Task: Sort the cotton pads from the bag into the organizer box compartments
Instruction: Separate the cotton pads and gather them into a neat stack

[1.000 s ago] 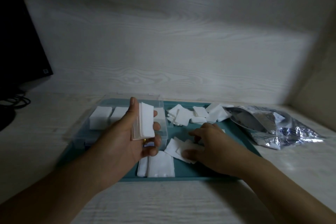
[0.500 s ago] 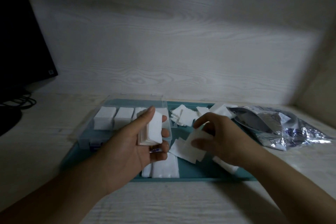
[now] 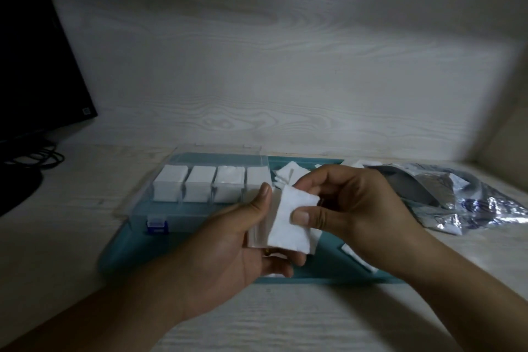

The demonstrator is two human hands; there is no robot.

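Now my left hand (image 3: 228, 240) grips a stack of white square cotton pads (image 3: 261, 223); my right hand (image 3: 351, 208) pinches one soft white pad (image 3: 291, 217). I should line up its edges before pressing.

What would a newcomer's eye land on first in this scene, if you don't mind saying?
Most likely the two hands meeting at centre: the right hand pinches a white cotton pad against the stack of pads gripped in the left hand. Behind them, on the teal tray, the clear organizer box shows a neat row of filled compartments. The crinkled silver bag lies at the right on the table.
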